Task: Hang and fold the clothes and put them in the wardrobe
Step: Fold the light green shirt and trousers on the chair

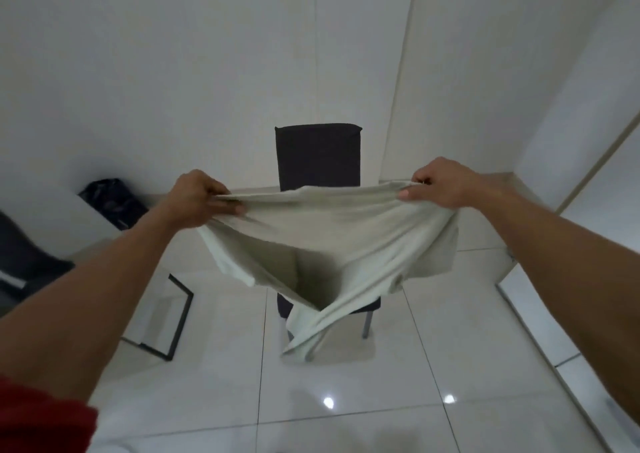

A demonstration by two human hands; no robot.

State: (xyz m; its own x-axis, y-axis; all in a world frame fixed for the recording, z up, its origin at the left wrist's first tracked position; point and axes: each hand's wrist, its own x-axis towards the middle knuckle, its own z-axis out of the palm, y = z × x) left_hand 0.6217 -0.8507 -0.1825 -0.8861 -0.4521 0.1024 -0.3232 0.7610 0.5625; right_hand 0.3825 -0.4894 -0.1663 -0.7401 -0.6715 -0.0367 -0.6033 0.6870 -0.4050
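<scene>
Both hands up | left hand [194, 198] and right hand [438, 182] each pinch an edge of the pale shirt [322, 241], its grip closed | shirt hangs before the dark chair [318, 156] | best: keep edge taut, level, clear of floor.

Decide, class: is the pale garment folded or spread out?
Spread out, not folded. The left hand and right hand grip the pale garment by its upper edge, the rest hanging loose.

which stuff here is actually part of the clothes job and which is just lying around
Part of the job:
pale garment, stretched in the air
left hand, gripping its edge
right hand, gripping its other edge

Just there:
dark chair
black bag
black metal frame
</scene>
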